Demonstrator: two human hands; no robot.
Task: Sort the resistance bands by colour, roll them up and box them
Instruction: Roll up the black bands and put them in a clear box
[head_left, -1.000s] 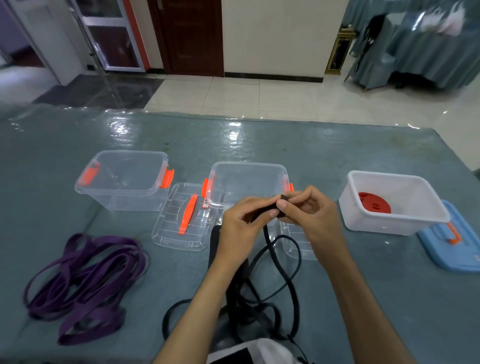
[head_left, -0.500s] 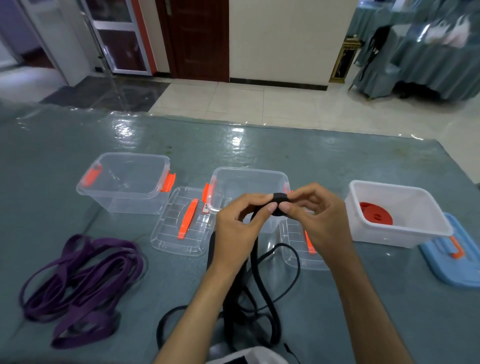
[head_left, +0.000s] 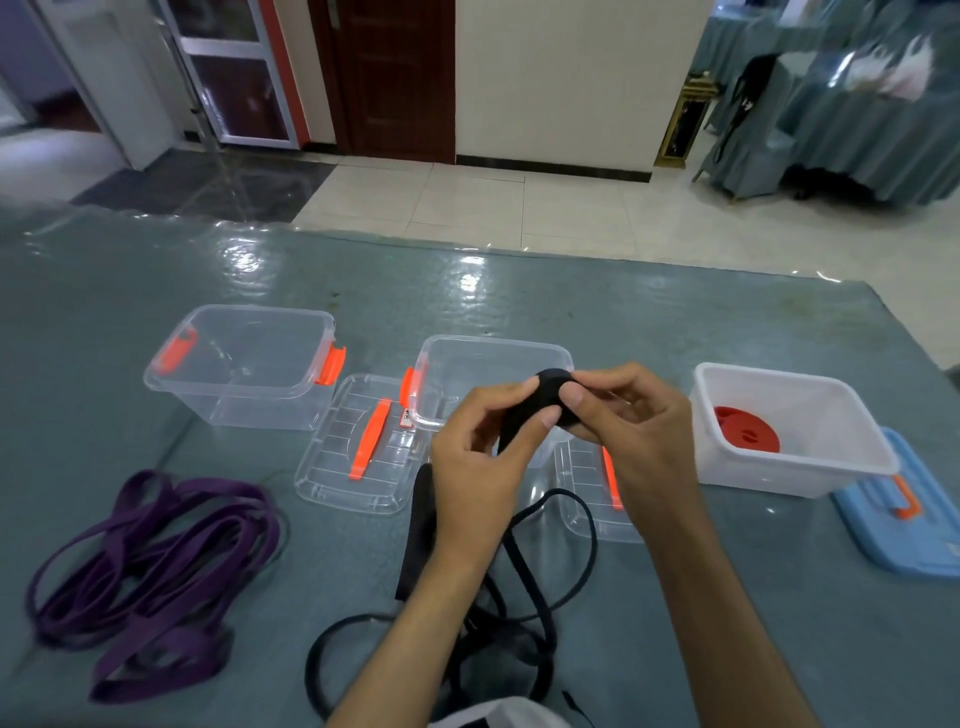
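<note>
You're at a glossy grey-green table in a room with pale floor tiles and a dark wooden door. Your left hand and right hand both pinch a small tight roll of black band above the middle clear plastic box; its flat tail hangs into loose black loops below. Flat purple bands lie tangled at left, and red coils sit in the white box
</note>
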